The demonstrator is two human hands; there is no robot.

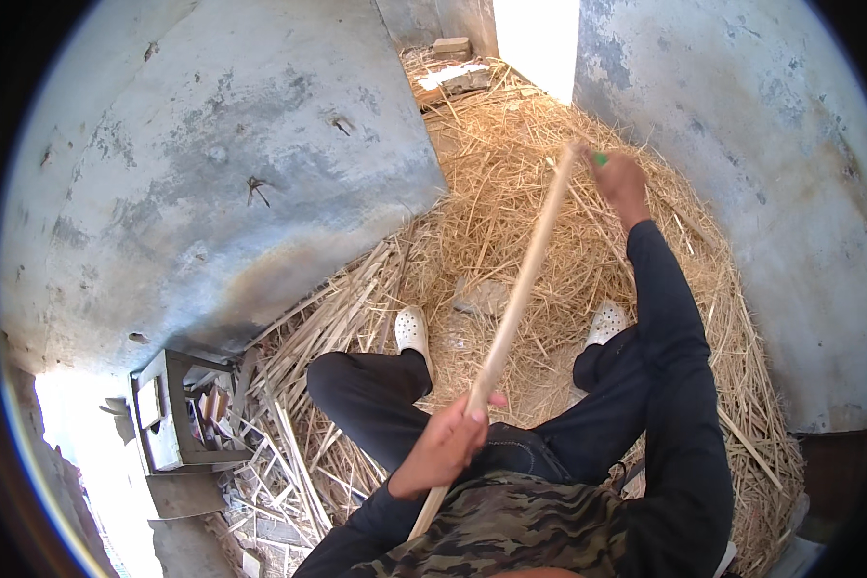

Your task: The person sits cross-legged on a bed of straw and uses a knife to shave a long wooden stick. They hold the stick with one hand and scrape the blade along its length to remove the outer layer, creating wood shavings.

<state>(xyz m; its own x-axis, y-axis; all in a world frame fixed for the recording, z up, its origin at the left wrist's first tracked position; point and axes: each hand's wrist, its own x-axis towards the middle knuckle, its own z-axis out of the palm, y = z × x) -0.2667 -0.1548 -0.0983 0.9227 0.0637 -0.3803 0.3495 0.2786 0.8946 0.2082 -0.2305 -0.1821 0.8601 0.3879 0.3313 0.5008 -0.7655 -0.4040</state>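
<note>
We are looking down on a person who is standing in a narrow space between grey plastered walls, with dry straw covering the floor. Both hands are gripping a long wooden pole that is slanting from the chest up and away toward the far end of the space. The left hand is closing around the lower part of the pole near the body, with fingers wrapped over it and the thumb lying along the wood. The right hand is reaching out on a straight arm and clasping the pole near its far end, fingers curled shut around it; something small and green is showing at that hand, too small for us to tell what it is. The pole's far tip is hanging above the straw, and we cannot tell whether it is touching it. White perforated clogs are standing in the straw on either side of the pole. At lower left a small grey metal box is sitting by the wall, with bits inside that we cannot make out.
</note>
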